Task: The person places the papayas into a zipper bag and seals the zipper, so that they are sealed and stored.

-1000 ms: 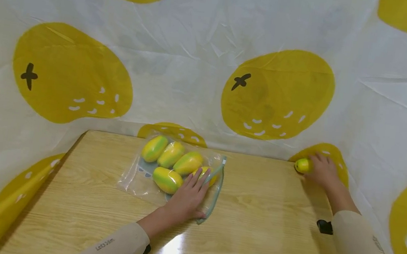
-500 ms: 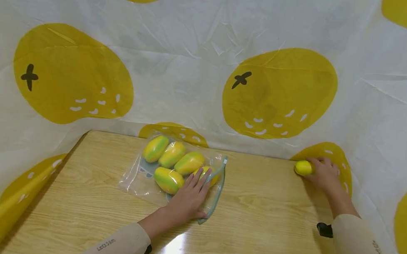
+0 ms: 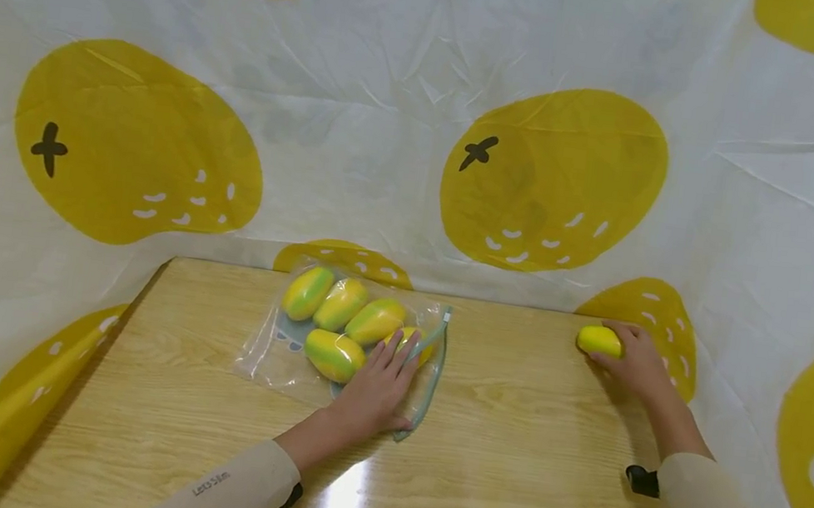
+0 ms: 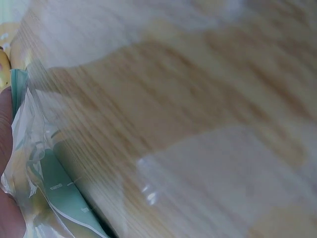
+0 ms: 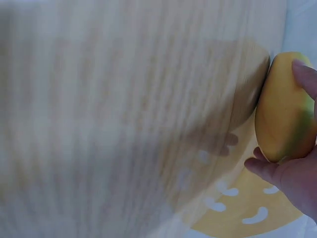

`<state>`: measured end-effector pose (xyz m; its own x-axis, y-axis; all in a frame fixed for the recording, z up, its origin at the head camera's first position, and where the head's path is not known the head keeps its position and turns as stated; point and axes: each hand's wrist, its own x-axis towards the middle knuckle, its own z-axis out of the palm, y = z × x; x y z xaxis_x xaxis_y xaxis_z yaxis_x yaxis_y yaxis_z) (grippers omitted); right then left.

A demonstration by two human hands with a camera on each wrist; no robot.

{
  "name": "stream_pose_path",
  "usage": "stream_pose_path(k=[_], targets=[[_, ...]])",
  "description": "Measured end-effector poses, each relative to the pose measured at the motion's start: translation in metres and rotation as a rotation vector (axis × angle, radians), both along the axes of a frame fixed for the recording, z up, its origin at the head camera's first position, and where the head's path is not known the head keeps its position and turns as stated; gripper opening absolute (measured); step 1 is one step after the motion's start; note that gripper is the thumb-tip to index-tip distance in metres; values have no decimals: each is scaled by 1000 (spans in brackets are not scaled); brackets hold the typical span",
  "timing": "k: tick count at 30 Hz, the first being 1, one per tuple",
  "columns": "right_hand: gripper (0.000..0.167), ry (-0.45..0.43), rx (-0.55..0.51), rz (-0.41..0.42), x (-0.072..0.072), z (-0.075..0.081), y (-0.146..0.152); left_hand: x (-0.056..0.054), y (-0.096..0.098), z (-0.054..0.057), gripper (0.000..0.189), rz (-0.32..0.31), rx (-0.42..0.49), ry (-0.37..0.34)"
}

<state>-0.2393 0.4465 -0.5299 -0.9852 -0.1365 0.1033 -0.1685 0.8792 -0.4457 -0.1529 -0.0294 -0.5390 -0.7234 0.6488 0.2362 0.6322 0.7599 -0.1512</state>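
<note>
In the head view, a clear zip bag [image 3: 261, 363] with a green zip edge lies on the table, with several yellow-green mangoes [image 3: 333, 354] inside. My left hand [image 3: 375, 389] rests over its right end, fingers spread out across the plastic and partly covering one mango. The left wrist view shows my thumb [image 4: 5, 134] beside the bag's crumpled green edge [image 4: 19, 87]. At the back right of the table, my right hand [image 3: 639, 363] grips a single mango [image 3: 599, 340]. Up close in the right wrist view, thumb and fingers hold that mango [image 5: 282, 109] at its opposite ends.
The wooden table [image 3: 503, 466] ends at a white cloth [image 3: 356, 173] printed with big yellow fruit, which hangs behind it and along both sides. A dark strap piece [image 3: 642, 480] sticks out at the right wrist. Light glares off the tabletop near the front.
My right hand has turned the mango and drawn it slightly left and toward me, so more of the mango shows. The left hand and the bag have stayed in place.
</note>
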Motion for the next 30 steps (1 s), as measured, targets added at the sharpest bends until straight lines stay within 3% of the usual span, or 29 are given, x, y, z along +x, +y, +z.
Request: stream_pose_path(k=[5, 10, 15, 26, 30], targets=[[72, 25, -26, 27, 10, 0, -7, 1, -1, 4, 121, 2, -3, -5], [84, -57, -46, 53, 24, 8, -8, 2, -1, 6, 121, -1, -11, 1], [84, -87, -95, 79, 35, 10, -9, 1, -1, 4, 121, -5, -10, 8], [77, 51, -154, 183, 49, 16, -22, -2, -2, 0, 122, -7, -1, 9], [77, 50, -175, 219, 55, 24, -38, -1, -2, 0, 122, -12, 13, 9]])
